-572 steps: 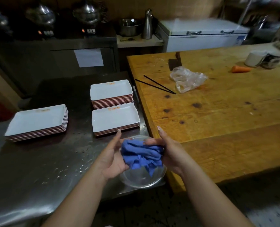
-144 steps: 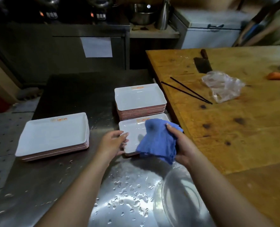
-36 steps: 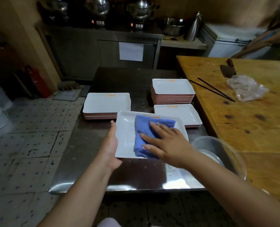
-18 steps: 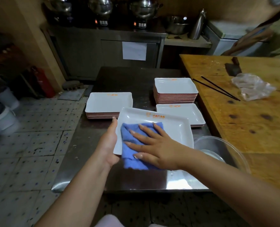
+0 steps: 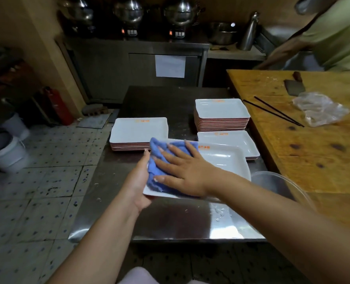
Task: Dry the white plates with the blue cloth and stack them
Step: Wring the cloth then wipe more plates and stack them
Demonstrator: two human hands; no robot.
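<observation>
White, stiff and likely slippery when wet, the plate is being gripped at its left edge by the left hand; the right hand, open flat, is pressing the soft blue cloth at frame centre.

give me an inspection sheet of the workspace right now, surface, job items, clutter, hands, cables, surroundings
Surface: steel table, water drops near the front edge.
Job's things: held plate under blue cloth; three plate stacks: left stack, back stack, low stack.
Clutter: glass bowl, chopsticks, cleaver, plastic bag on wooden table.
Hands: left hand grips plate edge; right hand flat on cloth.
Cables: nothing seen.
Surroundings: tiled floor, buckets, second person.
</observation>
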